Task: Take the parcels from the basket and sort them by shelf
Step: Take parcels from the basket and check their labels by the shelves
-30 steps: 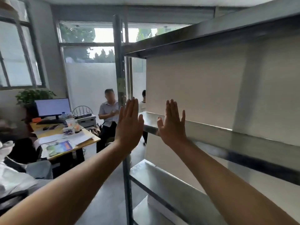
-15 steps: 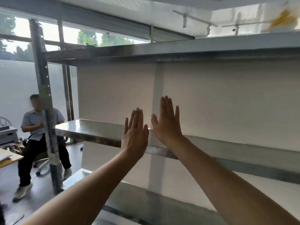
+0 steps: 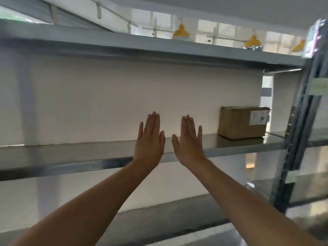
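Note:
My left hand (image 3: 150,139) and my right hand (image 3: 189,141) are raised flat side by side, backs toward me, fingers straight and close together, holding nothing. Both hover in front of the middle metal shelf (image 3: 71,153) of a grey rack. A brown cardboard parcel (image 3: 243,122) with a white label stands on that shelf at the far right, well apart from my right hand. No basket is in view.
An upper shelf (image 3: 142,45) runs across above my hands, and a lower shelf (image 3: 159,219) lies below my forearms. The rack's dark upright post (image 3: 300,135) stands at the right. A white wall backs the shelves. Yellow hanging lamps (image 3: 181,32) show over the top shelf.
My view has swung to the right along the rack: the seated person and desk have left the frame and the cardboard parcel has come into sight. Both hands stay raised and flat, now closer together.

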Action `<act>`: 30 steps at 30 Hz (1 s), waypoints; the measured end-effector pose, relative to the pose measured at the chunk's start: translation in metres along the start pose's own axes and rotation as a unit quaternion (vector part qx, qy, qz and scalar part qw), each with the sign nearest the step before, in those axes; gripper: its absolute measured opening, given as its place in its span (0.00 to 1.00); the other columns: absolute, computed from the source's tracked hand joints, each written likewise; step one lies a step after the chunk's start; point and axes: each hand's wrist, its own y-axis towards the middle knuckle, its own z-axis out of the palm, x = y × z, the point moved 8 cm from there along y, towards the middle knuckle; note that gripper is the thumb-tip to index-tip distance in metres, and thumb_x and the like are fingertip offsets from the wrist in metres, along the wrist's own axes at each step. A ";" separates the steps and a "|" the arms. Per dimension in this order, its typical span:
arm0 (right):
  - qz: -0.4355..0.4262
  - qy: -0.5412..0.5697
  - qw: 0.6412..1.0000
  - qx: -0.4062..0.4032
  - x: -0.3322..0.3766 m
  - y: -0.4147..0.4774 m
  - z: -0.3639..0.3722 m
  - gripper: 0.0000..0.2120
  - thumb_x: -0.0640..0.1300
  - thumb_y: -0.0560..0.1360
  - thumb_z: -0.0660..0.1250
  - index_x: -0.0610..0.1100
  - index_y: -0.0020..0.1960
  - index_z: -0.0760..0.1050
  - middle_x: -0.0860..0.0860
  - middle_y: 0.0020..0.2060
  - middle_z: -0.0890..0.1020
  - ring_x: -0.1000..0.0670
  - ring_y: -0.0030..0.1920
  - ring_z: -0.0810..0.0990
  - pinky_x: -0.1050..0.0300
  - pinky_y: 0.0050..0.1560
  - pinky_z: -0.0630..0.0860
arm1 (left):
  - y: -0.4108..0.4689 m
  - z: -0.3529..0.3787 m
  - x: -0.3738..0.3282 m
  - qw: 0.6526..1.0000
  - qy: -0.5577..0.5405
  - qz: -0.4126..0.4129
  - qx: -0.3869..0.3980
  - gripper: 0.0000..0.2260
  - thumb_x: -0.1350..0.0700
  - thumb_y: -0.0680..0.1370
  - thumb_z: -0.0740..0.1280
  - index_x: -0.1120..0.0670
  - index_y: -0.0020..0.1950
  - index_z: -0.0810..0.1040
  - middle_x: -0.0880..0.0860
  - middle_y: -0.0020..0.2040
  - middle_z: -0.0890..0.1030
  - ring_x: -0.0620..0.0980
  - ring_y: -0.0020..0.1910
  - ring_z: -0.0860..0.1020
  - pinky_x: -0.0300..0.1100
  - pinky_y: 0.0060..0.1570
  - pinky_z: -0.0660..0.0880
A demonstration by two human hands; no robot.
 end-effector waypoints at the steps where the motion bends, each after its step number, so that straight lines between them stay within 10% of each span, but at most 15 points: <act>1: 0.019 -0.009 1.000 0.002 -0.030 -0.005 -0.007 0.32 0.52 0.84 0.47 0.41 0.79 0.35 0.46 0.79 0.38 0.50 0.79 0.36 0.44 0.77 0.36 | 0.003 0.011 -0.027 1.000 -0.016 0.016 0.005 0.26 0.49 0.82 0.36 0.56 0.79 0.37 0.53 0.80 0.38 0.49 0.79 0.37 0.49 0.78 0.40; 17: 0.299 -0.204 0.932 -0.026 -0.333 -0.133 -0.128 0.32 0.53 0.83 0.47 0.41 0.80 0.38 0.47 0.80 0.41 0.50 0.79 0.38 0.45 0.77 0.37 | 0.002 0.128 -0.374 0.903 -0.321 0.279 0.066 0.25 0.51 0.85 0.47 0.55 0.81 0.44 0.52 0.81 0.44 0.46 0.79 0.39 0.47 0.78 0.41; 30: 0.478 -0.270 0.835 -0.025 -0.458 -0.183 -0.135 0.33 0.52 0.83 0.51 0.40 0.80 0.41 0.47 0.80 0.44 0.50 0.79 0.40 0.45 0.76 0.37 | 0.012 0.213 -0.501 0.801 -0.455 0.369 0.126 0.24 0.55 0.85 0.49 0.59 0.80 0.49 0.55 0.81 0.50 0.50 0.80 0.46 0.49 0.78 0.42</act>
